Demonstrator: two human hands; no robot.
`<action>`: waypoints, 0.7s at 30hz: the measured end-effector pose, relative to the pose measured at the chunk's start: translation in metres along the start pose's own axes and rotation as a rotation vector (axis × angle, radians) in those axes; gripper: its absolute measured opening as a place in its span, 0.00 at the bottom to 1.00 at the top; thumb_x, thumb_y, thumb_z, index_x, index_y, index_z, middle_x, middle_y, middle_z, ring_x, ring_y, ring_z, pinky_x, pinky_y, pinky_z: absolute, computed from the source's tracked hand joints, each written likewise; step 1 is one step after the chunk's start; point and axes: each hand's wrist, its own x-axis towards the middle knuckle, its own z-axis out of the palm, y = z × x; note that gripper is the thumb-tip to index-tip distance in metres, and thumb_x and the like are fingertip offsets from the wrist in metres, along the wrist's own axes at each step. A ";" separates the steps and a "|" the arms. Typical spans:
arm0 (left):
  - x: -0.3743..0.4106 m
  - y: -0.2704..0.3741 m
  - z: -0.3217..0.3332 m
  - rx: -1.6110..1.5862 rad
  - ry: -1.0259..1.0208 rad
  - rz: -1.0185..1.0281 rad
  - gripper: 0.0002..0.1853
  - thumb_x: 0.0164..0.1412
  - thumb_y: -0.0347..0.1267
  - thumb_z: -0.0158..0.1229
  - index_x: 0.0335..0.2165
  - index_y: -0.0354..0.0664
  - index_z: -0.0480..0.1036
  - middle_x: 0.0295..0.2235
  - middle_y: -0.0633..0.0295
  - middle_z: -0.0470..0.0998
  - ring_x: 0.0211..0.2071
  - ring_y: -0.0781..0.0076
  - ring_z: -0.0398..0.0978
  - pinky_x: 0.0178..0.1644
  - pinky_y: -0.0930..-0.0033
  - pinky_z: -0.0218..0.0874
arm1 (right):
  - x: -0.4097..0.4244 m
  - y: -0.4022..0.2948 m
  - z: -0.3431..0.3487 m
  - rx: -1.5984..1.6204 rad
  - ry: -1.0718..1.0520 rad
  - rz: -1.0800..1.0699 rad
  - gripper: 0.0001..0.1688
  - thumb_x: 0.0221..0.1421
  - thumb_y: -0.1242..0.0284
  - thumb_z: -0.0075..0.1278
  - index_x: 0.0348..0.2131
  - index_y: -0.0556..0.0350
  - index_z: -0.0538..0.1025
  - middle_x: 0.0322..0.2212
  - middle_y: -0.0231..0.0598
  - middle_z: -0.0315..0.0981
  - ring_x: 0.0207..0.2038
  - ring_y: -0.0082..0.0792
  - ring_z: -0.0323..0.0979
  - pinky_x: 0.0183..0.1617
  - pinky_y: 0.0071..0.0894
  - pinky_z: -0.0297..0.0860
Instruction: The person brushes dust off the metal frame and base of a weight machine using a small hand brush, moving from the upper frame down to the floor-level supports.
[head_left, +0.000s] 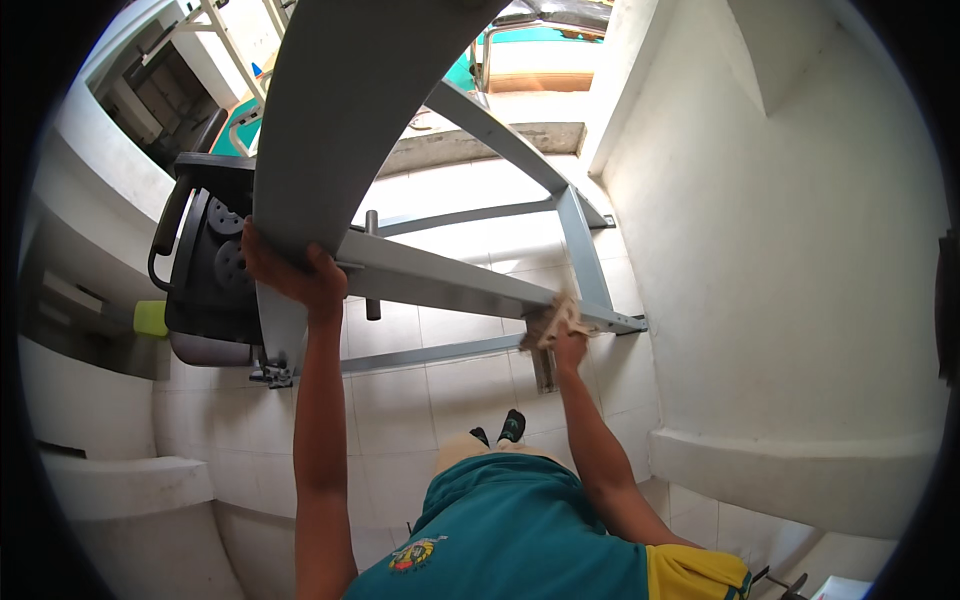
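Observation:
A large grey metal frame, seemingly of gym equipment, stands before me. My left hand (296, 274) rests against the lower part of its wide upright panel (322, 112), thumb and fingers spread on the edges. A beige cloth (559, 322) is gripped in my right hand (571, 349), pressed on the sloping grey beam (442, 281) near its far right end. The cloth looks slightly blurred. A short round peg (372, 307) sticks out on both sides of the beam. Below the cloth, a short metal piece (545, 371) points down towards the tiled floor.
Left of the panel are a black seat-like part with a handle (171, 217) and round perforated discs (234, 264). A yellow-green object (151, 319) is beside it. Grey floor bars (435, 352) run low across the tiles. A white wall (750, 262) bounds the right side.

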 end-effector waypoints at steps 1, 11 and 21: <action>0.001 -0.002 -0.001 0.009 -0.001 0.007 0.39 0.63 0.51 0.40 0.58 0.27 0.51 0.57 0.40 0.56 0.57 0.45 0.53 0.58 0.47 0.44 | -0.024 -0.035 0.017 0.003 -0.057 -0.043 0.22 0.55 0.62 0.53 0.37 0.67 0.75 0.25 0.45 0.77 0.27 0.36 0.78 0.30 0.33 0.72; 0.006 0.010 -0.016 -0.120 -0.040 -0.030 0.35 0.62 0.44 0.46 0.58 0.28 0.52 0.59 0.42 0.55 0.60 0.44 0.50 0.61 0.48 0.40 | -0.079 -0.119 0.039 0.078 -0.270 -0.537 0.21 0.58 0.60 0.50 0.33 0.64 0.76 0.17 0.44 0.73 0.23 0.36 0.74 0.27 0.35 0.67; -0.173 0.136 -0.013 -0.591 -0.775 -0.353 0.04 0.52 0.23 0.53 0.27 0.42 0.73 0.24 0.59 0.77 0.24 0.59 0.75 0.30 0.63 0.66 | 0.027 -0.058 -0.006 -0.197 -0.339 -0.247 0.25 0.56 0.57 0.50 0.33 0.65 0.75 0.23 0.45 0.76 0.24 0.37 0.76 0.30 0.36 0.69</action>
